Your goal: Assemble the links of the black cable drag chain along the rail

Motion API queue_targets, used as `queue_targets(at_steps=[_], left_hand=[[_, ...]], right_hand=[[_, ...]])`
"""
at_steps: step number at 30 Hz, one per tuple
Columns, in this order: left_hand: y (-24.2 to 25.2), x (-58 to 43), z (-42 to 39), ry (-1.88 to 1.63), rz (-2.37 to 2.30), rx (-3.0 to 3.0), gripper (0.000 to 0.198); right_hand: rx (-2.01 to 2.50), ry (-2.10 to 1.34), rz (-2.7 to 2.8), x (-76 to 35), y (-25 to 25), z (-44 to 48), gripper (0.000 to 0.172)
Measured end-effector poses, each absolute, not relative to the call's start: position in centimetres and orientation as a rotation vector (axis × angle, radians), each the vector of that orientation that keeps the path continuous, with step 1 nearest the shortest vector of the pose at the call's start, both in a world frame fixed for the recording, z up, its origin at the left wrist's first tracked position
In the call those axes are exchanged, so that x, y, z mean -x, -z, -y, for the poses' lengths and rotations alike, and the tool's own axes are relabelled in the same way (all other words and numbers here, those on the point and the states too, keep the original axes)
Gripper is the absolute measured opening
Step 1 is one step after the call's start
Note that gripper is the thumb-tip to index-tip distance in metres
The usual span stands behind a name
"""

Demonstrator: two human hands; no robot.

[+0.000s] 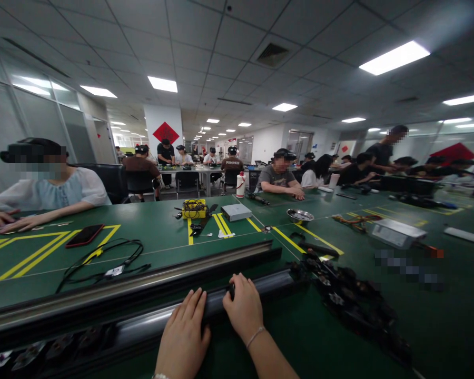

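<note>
A long black glossy bar (138,329) lies across the green table in front of me. My left hand (185,331) rests on it, fingers stretched out and close together. Just to the right, my right hand (245,305) is closed, thumb and fingers curled round a small black piece (231,291) at the bar. The fingers mostly hide that piece, so its kind does not show. Dark parts (59,345) sit along the bar's left end. Behind it runs a second long rail (142,284) with a pale metal strip.
A jumbled chain of black parts (355,300) lies right of the bar. Beyond the rails are a black cable (132,258), a phone (84,236), a metal box (236,212) and a metal bowl (300,215). Several people sit around the tables; one is at the left.
</note>
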State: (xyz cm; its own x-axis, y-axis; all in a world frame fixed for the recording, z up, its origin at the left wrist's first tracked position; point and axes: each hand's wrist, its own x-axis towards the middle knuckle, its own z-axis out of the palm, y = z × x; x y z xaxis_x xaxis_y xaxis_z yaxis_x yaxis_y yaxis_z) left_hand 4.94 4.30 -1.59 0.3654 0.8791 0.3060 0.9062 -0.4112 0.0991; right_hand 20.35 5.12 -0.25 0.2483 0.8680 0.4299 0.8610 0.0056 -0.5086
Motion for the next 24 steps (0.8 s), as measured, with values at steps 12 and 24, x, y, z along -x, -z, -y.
queue_targets(at_steps=[12,24], left_hand=[[1.07,-4.91,-3.98,0.461,1.64,2.507,0.055],[1.72,-4.63,-4.28,0.483,1.566,2.467,0.054]], right_hand=[[1.9,0.025,1.549,-20.52,0.24,-4.85,0.033],[1.862,-0.035,1.559,-20.36,-0.47,-4.57,0.024]])
